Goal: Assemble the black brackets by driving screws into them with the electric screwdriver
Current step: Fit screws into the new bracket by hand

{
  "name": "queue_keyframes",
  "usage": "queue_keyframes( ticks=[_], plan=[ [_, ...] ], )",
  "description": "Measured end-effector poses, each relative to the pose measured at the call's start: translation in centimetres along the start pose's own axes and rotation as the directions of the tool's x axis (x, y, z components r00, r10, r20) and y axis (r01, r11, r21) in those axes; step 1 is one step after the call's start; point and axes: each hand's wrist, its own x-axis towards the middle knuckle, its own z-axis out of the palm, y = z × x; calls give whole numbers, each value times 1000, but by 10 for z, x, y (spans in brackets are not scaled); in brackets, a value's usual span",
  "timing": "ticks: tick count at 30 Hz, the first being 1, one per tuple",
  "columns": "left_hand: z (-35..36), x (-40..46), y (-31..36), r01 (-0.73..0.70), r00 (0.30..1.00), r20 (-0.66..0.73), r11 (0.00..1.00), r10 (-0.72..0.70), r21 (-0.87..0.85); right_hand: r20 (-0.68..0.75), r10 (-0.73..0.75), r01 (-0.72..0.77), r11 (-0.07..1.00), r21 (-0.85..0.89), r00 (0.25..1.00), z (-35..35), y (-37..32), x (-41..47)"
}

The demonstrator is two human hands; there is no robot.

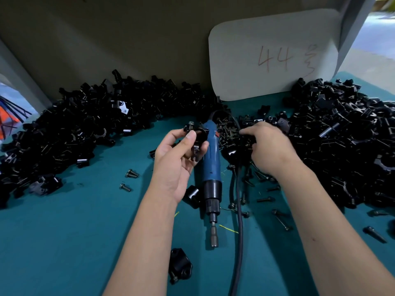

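Electric screwdriver (211,167) lying lengthwise (bit toward the person), left hand (179,154) gripping bracket (197,138)

Two bare forearms come up from the bottom edge of the head view, one on each side, and each ends in a bare hand. No sleeve, cuff, glove, watch, ring or strap shows on either arm; both are uncovered along the whole visible length. The left hand (178,155) shows short, trimmed nails on its thumb and fingers. The right hand (270,147) shows its back. A small dark fleck sits on the right forearm.
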Motion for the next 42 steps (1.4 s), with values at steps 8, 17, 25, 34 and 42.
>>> queue_keyframes(
  ticks=[8, 17, 25, 34, 42],
  plan=[
    [1, -1, 2, 70, 994, -86, 997, -74, -45, 42, 28, -30, 999, 39, 999, 0, 5, 2],
    [1, -1, 2, 62, 996, -64, 998, -60, 29, -39, 115, -107, 979, 174, 993, 0, 7, 2],
    [1, -1, 0, 49, 999, 13, 997, -50, 57, -205, -51, 198, 561, 804, 977, -10, -12, -3],
    [3, -6, 1, 33, 991, 128, 997, -43, 77, -155, -249, 260, 474, 841, 956, 0, -30, -7],
    [3, -6, 2, 34, 991, 126, 996, -44, 79, -92, -234, 192, 454, 870, 968, 0, -29, -9]
  ],
)
